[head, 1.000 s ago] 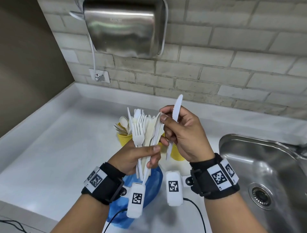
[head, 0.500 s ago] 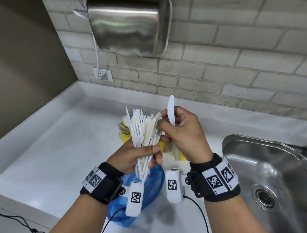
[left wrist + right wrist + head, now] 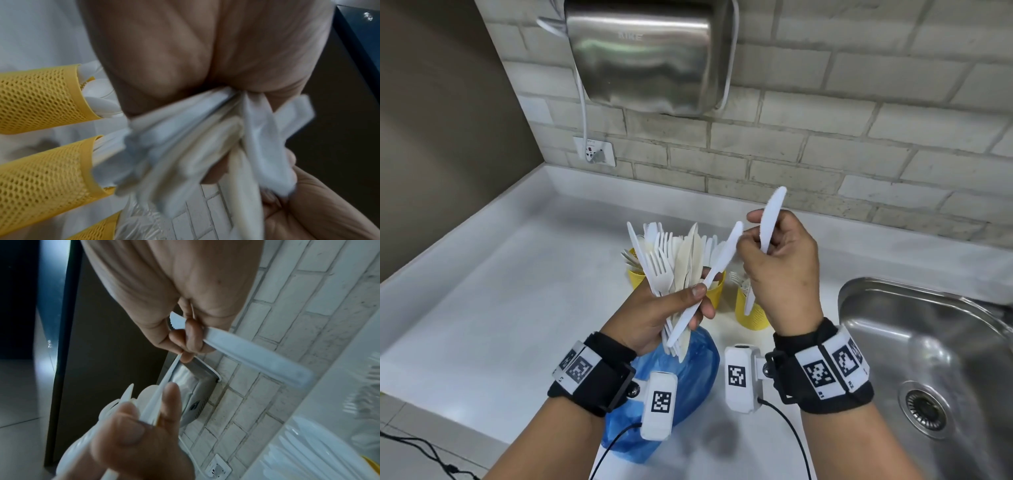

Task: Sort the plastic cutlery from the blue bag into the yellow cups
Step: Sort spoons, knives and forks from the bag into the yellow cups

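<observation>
My left hand (image 3: 698, 301) grips a fanned bundle of white and cream plastic cutlery (image 3: 671, 270) above the blue bag (image 3: 688, 383). My right hand (image 3: 751, 229) holds a white knife (image 3: 770, 219) upright, blade tip up. Its fingertips also touch the blade tip of a second knife (image 3: 720, 263), which leans out to the right from the bundle. In the right wrist view the held knife (image 3: 257, 356) crosses my curled fingers. Three yellow mesh cups (image 3: 751, 311) holding cutlery stand behind my hands; the left wrist view shows them (image 3: 39, 97) beside the blurred bundle (image 3: 185, 154).
A steel sink (image 3: 928, 359) lies at the right of the white counter (image 3: 500, 291). A metal hand dryer (image 3: 647, 51) hangs on the brick wall above, with its cord running to a socket (image 3: 594, 154). A dark wall borders the left side.
My right hand has moved right with its knife. A second knife now sticks out sideways from the bundle toward the right fingertips. The left hand keeps its grip on the bundle.
</observation>
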{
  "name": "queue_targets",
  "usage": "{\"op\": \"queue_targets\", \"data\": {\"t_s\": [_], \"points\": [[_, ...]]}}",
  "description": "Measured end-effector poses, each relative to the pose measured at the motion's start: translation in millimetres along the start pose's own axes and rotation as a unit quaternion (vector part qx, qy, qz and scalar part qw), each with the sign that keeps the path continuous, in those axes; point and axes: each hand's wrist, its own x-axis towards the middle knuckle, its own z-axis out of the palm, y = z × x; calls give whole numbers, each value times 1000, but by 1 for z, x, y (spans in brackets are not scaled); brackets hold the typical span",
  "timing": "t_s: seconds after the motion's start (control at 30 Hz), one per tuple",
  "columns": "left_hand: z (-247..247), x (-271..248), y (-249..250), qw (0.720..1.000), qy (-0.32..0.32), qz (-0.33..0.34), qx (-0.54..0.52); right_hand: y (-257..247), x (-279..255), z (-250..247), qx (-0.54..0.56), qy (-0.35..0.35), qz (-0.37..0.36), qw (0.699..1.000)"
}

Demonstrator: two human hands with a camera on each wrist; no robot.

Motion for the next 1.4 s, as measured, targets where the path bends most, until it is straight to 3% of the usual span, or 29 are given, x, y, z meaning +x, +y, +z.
{"op": "queue_targets", "data": {"t_s": [0.1, 0.23, 0.3, 0.47, 0.67, 0.73, 0.8, 0.87, 0.97, 1.17, 1.4], "points": [[1, 1, 0, 1000, 24, 8, 9, 3, 2, -2, 40, -4, 41, 998], [7, 2, -2, 999, 39, 20, 29, 7, -7, -1, 64, -160, 146, 974], [9, 3, -3, 999, 36, 28, 26, 6, -12, 2, 70, -176, 146, 971], [6, 4, -4, 999, 22, 30, -1, 1, -4, -2, 136, -86, 141, 977], [4, 3, -6, 1000, 4, 13, -27, -11, 11, -16, 315, 40, 136, 938], [5, 4, -6, 1000, -2, 7, -28, -5, 13, -18, 250, 43, 96, 963], [6, 5, -6, 1000, -5, 1, -20, -6, 9, -17, 93, -16, 48, 994], [8, 6, -6, 1000, -5, -4, -15, -9, 1, -11, -18, -93, 28, 995], [11, 7, -6, 1000, -18, -8, -6, -8, -9, -2, -55, -148, 36, 987], [13, 5, -3, 1000, -14, -8, 9, -1, -7, -1, -104, -121, 15, 987], [12, 8, 0, 998, 62, -12, 8, 0, -4, -5, -19, -40, 0, 999]]}}
